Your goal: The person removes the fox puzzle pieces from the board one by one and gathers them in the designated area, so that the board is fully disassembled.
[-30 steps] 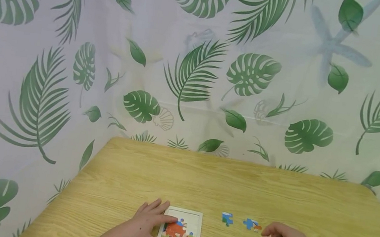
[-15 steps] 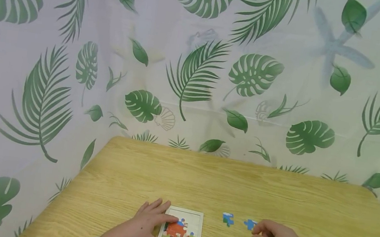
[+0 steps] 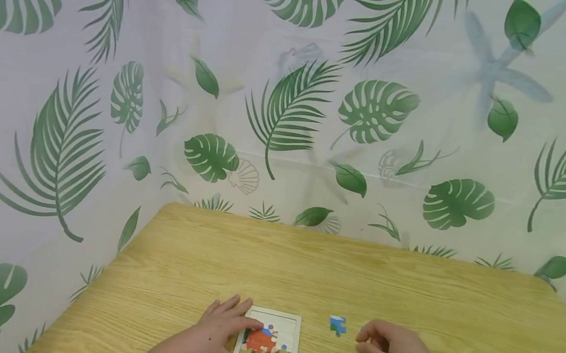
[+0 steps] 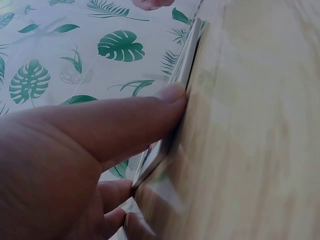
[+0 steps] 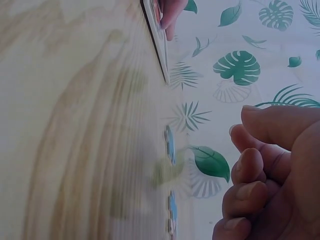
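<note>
My left hand (image 3: 207,338) is spread over the left side of a small white-framed jigsaw puzzle (image 3: 295,349). Its index finger rests on the red animal picture, and its thumb touches the near rim; the left wrist view shows the straight thumb against the frame's edge (image 4: 187,60). The right hand (image 3: 389,351) hovers over the table with loosely curled fingers; the right wrist view shows no piece between the thumb and index tips. A blue-green jigsaw piece (image 3: 337,325) lies between the frame and this hand. Another blue piece (image 5: 172,210) is mostly covered by the hand in the head view.
The wooden table (image 3: 304,261) extends behind the hands to a curtain (image 3: 297,143) printed with green leaves. Another stretch of this curtain (image 3: 47,200) stands along the left side of the table.
My right hand has moved left from beside the far-right pieces and now covers most of the second blue piece. The left hand and the framed puzzle have stayed in place.
</note>
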`<state>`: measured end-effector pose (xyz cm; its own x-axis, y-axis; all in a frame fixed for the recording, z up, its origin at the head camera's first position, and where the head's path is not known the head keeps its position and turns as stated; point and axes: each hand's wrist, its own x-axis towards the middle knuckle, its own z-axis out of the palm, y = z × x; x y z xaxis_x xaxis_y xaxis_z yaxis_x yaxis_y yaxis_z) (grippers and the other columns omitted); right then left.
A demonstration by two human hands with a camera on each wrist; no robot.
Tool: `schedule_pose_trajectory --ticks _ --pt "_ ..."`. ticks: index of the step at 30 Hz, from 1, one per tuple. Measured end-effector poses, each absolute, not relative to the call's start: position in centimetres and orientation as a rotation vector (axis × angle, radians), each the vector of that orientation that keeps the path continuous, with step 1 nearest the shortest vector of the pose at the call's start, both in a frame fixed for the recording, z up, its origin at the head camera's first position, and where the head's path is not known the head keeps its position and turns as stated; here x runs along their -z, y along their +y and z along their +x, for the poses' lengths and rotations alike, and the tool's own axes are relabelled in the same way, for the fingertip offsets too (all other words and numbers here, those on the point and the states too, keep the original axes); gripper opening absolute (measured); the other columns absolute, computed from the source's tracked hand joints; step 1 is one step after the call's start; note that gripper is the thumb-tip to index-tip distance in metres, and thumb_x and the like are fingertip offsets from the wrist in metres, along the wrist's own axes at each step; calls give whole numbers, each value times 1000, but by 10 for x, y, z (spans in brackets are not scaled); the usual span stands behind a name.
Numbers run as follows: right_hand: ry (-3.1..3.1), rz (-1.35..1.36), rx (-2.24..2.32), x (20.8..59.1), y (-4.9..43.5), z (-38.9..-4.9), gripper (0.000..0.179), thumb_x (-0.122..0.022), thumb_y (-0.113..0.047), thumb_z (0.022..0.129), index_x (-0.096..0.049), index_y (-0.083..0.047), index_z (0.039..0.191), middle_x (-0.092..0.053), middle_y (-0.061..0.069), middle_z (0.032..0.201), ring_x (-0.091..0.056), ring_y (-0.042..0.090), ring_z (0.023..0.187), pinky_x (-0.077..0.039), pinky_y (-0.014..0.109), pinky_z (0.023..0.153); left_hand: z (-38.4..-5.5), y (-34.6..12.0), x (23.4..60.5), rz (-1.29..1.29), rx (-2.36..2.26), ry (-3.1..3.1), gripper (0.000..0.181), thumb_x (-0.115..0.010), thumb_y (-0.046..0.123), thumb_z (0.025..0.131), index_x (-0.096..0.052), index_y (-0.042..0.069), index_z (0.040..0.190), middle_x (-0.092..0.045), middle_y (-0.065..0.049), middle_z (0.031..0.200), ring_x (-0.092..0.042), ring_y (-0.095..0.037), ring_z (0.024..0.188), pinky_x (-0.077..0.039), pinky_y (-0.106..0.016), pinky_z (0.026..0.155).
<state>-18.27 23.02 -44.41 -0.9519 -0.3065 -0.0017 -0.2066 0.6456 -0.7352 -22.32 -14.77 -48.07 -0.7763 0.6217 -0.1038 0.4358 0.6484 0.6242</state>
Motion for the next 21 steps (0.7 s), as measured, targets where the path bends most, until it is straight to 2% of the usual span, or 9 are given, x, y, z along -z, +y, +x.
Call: schedule_pose_trajectory --ticks 10,21 --pt "2748 -490 1229 444 213 -186 12 -69 -29 97 -68 -17 95 -52 -5 72 -48 6 64 -43 26 59 -224 -148 479 875 -861 2553 67 -80 46 83 -56 31 144 -23 -10 166 -8 -37 153 -1 -67 116" --pt "2719 -514 1221 444 195 -189 11 -69 -29 97 -67 -18 95 -52 -5 71 -46 6 61 -42 27 57 -222 -147 476 865 -844 2563 67 -81 47 83 -57 32 143 -23 -9 166 -8 -36 153 -3 -67 116"
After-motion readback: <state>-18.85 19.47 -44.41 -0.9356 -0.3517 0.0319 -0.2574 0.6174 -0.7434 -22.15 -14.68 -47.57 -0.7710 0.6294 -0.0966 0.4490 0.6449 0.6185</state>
